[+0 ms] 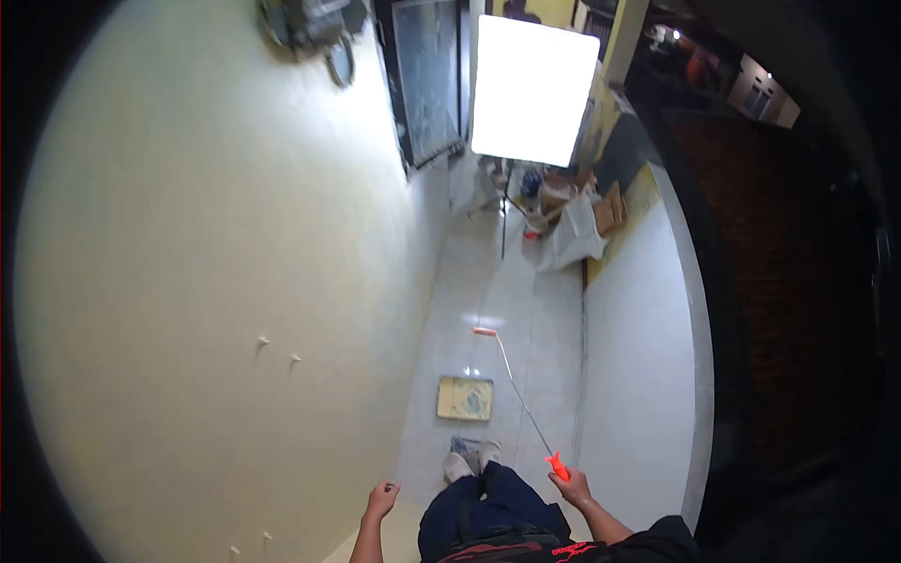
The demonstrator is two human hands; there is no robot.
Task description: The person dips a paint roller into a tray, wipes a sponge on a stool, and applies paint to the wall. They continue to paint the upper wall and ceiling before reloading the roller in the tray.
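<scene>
My right hand (573, 486) is closed round the orange handle of a paint roller (527, 410). Its long thin wire frame reaches up and to the left, where the small roller head hangs above the tiled floor. My left hand (382, 497) is at the lower left near the wall, its fingers curled; whether anything small is in them cannot be made out. A yellowish paint tray (465, 399) with grey-blue smears lies on the floor in front of my feet, below the roller head and to its left.
A cream wall (216, 263) with small pegs rises on the left, a low white wall (643, 347) on the right. Farther along the floor (497, 291) stand a bright panel light (535, 89) on a tripod, a white sack (572, 235) and cardboard.
</scene>
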